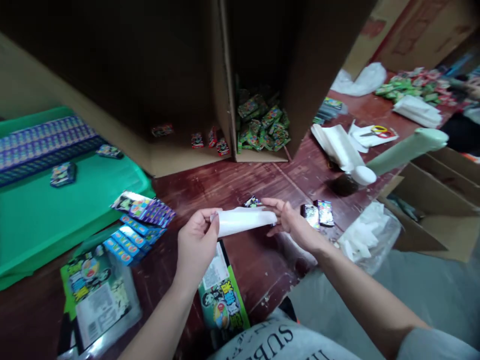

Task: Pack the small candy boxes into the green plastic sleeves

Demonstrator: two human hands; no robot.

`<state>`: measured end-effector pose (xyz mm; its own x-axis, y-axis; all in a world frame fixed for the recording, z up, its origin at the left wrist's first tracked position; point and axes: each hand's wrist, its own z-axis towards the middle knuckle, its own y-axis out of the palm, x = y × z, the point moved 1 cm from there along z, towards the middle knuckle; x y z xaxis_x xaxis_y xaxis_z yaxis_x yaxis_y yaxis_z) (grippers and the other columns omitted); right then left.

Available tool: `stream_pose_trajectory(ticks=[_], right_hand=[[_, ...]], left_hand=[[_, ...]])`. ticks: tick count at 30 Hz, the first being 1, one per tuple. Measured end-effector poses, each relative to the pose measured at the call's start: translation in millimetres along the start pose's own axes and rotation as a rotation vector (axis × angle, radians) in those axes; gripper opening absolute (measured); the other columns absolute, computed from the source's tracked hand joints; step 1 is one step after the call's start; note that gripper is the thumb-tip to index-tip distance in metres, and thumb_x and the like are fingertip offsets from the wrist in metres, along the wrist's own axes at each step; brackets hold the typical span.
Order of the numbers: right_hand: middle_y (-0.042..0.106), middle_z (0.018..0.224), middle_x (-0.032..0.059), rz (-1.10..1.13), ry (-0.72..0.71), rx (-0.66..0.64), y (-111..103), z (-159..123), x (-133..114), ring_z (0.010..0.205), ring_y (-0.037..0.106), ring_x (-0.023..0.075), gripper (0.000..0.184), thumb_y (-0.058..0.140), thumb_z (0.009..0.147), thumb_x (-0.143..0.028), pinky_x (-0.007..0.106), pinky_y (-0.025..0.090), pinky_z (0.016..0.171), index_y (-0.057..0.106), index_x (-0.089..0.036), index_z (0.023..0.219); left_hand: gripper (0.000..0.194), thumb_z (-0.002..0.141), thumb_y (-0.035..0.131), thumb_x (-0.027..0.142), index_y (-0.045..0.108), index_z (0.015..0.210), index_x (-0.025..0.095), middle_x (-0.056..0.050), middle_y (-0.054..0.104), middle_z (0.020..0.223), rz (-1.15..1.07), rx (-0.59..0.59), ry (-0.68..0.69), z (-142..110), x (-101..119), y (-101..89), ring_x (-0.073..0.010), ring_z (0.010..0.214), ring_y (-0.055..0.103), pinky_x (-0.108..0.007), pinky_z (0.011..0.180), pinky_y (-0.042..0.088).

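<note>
Between thumb and fingers, my left hand (200, 235) pinches one end of a smooth white folded sheet (245, 222); whether it is paper or plastic I cannot tell. My right hand (290, 220) is at the sheet's other end, fingers spread and close against it. Just behind the sheet lies a small dark printed packet (252, 201), partly hidden. Two more small packets, a dark one (310, 216) and a purple one (325, 213), lie right of my right hand. Under my left wrist is a green-and-black printed pouch (223, 300).
Cardboard boxes stand behind, one holding green packets (264, 122). On the left are a green tray (67, 215), blue packet strips (131, 240) and a printed bag (99, 295). Scissors (378, 132), white sheets (337, 145) and a bag of white pieces (365, 235) are on the right.
</note>
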<state>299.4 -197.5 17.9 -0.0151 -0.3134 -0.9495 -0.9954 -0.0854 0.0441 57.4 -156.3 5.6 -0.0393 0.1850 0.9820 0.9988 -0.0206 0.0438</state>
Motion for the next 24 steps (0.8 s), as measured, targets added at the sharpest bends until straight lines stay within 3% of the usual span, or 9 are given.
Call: stream_pose_trajectory(ticks=[3, 6, 9, 13, 16, 18, 20, 22, 24], right_hand=[[0.06, 0.13, 0.0087, -0.152, -0.203, 0.127, -5.7, -19.0, 6.8, 0.106, 0.063, 0.0206, 0.075, 0.081, 0.083, -0.052, 0.033, 0.056, 0.088, 0.046, -0.026, 0.144], [0.06, 0.12, 0.0066, -0.323, -0.341, 0.239, -10.7, -33.7, 7.5, 0.098, 0.063, 0.0185, 0.07, 0.081, 0.086, -0.039, 0.031, 0.055, 0.084, 0.045, -0.027, 0.145], [0.059, 0.121, 0.0077, -0.451, -0.548, 0.223, -19.1, -44.9, 4.3, 0.105, 0.062, 0.0208, 0.078, 0.078, 0.089, -0.034, 0.035, 0.054, 0.091, 0.035, -0.03, 0.153], [0.059, 0.124, 0.0096, -0.579, -0.693, 0.244, -32.5, -54.9, 4.1, 0.11, 0.059, 0.0243, 0.082, 0.075, 0.09, -0.03, 0.044, 0.051, 0.1, 0.028, -0.031, 0.157], [0.06, 0.126, 0.0115, -0.624, -0.725, 0.293, -39.2, -59.7, 11.1, 0.117, 0.058, 0.027, 0.07, 0.073, 0.09, -0.029, 0.048, 0.05, 0.103, 0.039, -0.03, 0.151], [0.064, 0.118, 0.0106, -0.645, -0.706, 0.311, -47.5, -63.5, 20.9, 0.11, 0.062, 0.0258, 0.044, 0.07, 0.091, -0.03, 0.045, 0.053, 0.096, 0.057, -0.029, 0.133], [0.067, 0.104, 0.0077, -0.697, -0.569, 0.473, -68.6, -69.9, 33.9, 0.098, 0.066, 0.0237, 0.02, 0.067, 0.091, -0.037, 0.04, 0.056, 0.089, 0.067, -0.027, 0.108], [0.066, 0.1, 0.0073, -0.754, -0.359, 0.791, -106.2, -81.7, 46.7, 0.093, 0.066, 0.0231, 0.023, 0.056, 0.096, -0.044, 0.04, 0.056, 0.088, 0.067, -0.025, 0.104], [0.063, 0.108, 0.0106, -0.78, -0.155, 1.123, -154.2, -99.7, 55.7, 0.094, 0.065, 0.0233, 0.037, 0.033, 0.104, -0.041, 0.043, 0.056, 0.089, 0.058, -0.021, 0.124]], left_hand=[[0.015, 0.091, 0.067, 0.03, 0.071, 0.097, 0.018, -0.003, 0.076, 0.091, 0.109, -0.062, 0.125, -6.0, -4.9, 12.6, -0.0161, 0.082, 0.071, -0.023, 0.072, 0.055], [0.009, 0.093, 0.063, 0.024, 0.069, 0.089, 0.019, 0.001, 0.071, 0.077, 0.341, -0.07, 0.343, -11.7, -9.7, 15.9, -0.0126, 0.066, 0.066, -0.021, 0.061, 0.05], [0.011, 0.095, 0.06, 0.02, 0.065, 0.085, 0.019, 0.0, 0.07, 0.075, 0.529, -0.127, 0.752, -12.9, -10.0, 15.5, -0.013, 0.065, 0.066, -0.023, 0.064, 0.05], [0.006, 0.09, 0.066, 0.014, 0.068, 0.091, 0.02, -0.008, 0.076, 0.097, 0.57, -0.22, 1.317, -14.0, 1.2, 19.5, -0.023, 0.094, 0.073, -0.035, 0.081, 0.058], [0.027, 0.078, 0.075, -0.001, 0.072, 0.093, 0.021, -0.008, 0.074, 0.102, 0.66, -0.254, 1.56, -18.8, 12.9, 28.3, -0.0238, 0.095, 0.073, -0.038, 0.084, 0.059], [0.034, 0.074, 0.078, -0.005, 0.073, 0.095, 0.021, -0.008, 0.072, 0.103, 0.705, -0.298, 1.607, -21.8, 17.1, 34.3, -0.0234, 0.092, 0.072, -0.04, 0.086, 0.059], [0.037, 0.071, 0.085, 0.0, 0.073, 0.1, 0.02, -0.01, 0.071, 0.106, 0.728, -0.322, 1.588, -22.0, 15.0, 36.5, -0.0249, 0.093, 0.071, -0.042, 0.087, 0.058], [0.041, 0.068, 0.091, 0.006, 0.071, 0.102, 0.02, -0.012, 0.071, 0.108, 0.747, -0.28, 1.502, -17.5, 5.5, 33.4, -0.0252, 0.092, 0.071, -0.041, 0.085, 0.057], [0.041, 0.066, 0.093, 0.011, 0.07, 0.098, 0.02, -0.01, 0.073, 0.105, 0.723, -0.225, 1.329, -8.2, -9.5, 26.8, -0.0228, 0.088, 0.071, -0.037, 0.083, 0.056]])
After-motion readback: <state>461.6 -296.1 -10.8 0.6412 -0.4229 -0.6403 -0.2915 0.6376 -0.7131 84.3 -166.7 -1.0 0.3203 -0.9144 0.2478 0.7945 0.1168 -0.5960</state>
